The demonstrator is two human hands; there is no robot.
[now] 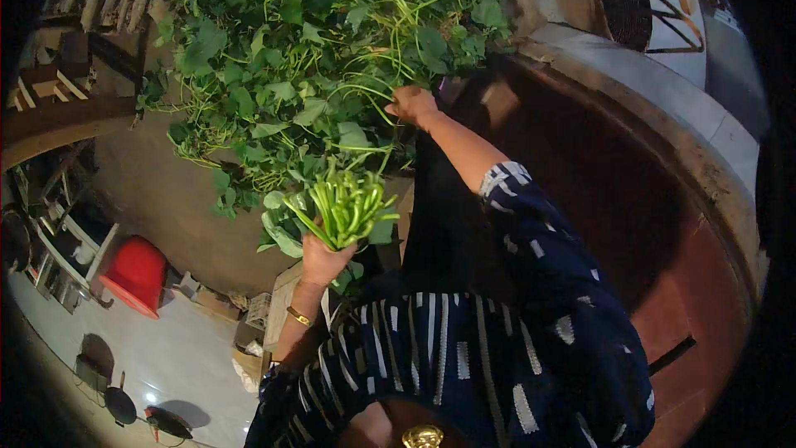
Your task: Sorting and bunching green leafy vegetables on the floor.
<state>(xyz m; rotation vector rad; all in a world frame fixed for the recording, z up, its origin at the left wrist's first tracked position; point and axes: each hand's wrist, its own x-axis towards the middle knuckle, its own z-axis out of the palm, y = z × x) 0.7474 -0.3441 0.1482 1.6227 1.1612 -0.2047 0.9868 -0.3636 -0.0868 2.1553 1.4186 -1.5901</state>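
Observation:
A bunch of green leafy stems (348,205) stands in my left hand (326,261), which is closed around it low down. The cut or broken stem ends point up and away from me, and broad leaves hang around my fist. My right hand (413,106) is at the near right side of a large heap of leafy green vines (261,74). Its fingers are bent together around a thin pale-green stem (367,88) that arches out of the heap. The fingertips are partly hidden by the hand and foliage.
At the left are a red plastic basin (134,277) and a wooden rack or stool (68,242). Pans (120,404) hang along the lower-left wall. A woven basket (612,3) lies at the upper right, behind a curved ledge (653,118). A small crate (258,311) stands beside my left forearm.

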